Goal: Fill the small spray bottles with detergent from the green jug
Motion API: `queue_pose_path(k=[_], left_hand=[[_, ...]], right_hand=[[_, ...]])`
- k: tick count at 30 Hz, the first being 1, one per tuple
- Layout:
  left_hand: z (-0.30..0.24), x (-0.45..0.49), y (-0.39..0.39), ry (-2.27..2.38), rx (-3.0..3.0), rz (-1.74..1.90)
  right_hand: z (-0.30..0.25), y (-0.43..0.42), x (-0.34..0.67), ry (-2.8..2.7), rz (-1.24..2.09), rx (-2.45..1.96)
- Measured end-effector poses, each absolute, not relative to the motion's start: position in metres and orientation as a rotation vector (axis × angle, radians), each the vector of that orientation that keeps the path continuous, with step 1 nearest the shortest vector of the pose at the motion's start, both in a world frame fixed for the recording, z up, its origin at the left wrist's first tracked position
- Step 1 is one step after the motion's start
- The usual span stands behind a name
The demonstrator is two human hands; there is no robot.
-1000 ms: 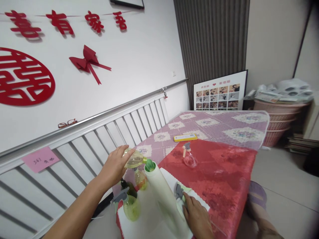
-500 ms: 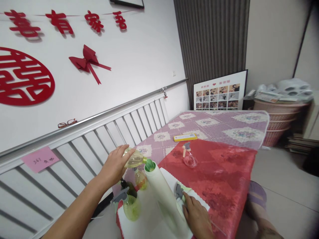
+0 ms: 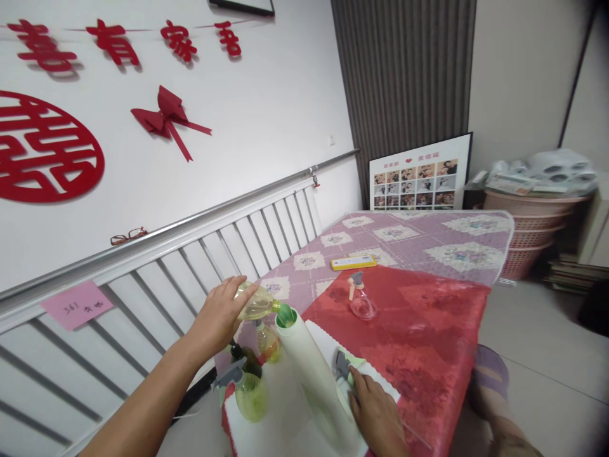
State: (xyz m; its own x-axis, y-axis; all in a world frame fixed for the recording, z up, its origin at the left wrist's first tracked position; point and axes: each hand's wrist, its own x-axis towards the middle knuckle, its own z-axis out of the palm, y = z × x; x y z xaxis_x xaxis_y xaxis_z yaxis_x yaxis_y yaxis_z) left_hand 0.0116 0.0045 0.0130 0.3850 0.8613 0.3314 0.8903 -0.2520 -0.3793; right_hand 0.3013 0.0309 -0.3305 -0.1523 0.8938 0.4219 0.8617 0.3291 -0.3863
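Observation:
My left hand (image 3: pixel 223 314) is closed around a clear yellow-green bottle (image 3: pixel 257 303), tipped nearly level. The bottle's neck points into the open mouth of a tall pale green-white cylinder (image 3: pixel 309 368), which has a green inside. Beside the cylinder's lower right, the fingers of my right hand (image 3: pixel 378 406) are curled on a grey trigger spray head (image 3: pixel 342 365) with pale green parts; my palm is hidden. Left of the cylinder stand a green spray bottle (image 3: pixel 251 397) with a grey trigger, a yellowish bottle (image 3: pixel 269 344) and a dark bottle (image 3: pixel 251 363).
A clear spray bottle (image 3: pixel 363 306) stands on the red cloth (image 3: pixel 428 330). Behind it lies a yellow flat case (image 3: pixel 353 263) on the patterned table cover (image 3: pixel 394 233). A white railing (image 3: pixel 190 254) runs along the left. Stacked pink baskets (image 3: pixel 528 241) stand at the right.

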Motion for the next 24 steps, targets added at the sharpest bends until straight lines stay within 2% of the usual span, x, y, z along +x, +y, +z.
queue_pose_path(k=[24], left_hand=[[0.022,0.023,0.000,-1.467,-2.099,0.011]], right_hand=[[-0.329,0.030,0.301,-1.990,0.090,-1.545]])
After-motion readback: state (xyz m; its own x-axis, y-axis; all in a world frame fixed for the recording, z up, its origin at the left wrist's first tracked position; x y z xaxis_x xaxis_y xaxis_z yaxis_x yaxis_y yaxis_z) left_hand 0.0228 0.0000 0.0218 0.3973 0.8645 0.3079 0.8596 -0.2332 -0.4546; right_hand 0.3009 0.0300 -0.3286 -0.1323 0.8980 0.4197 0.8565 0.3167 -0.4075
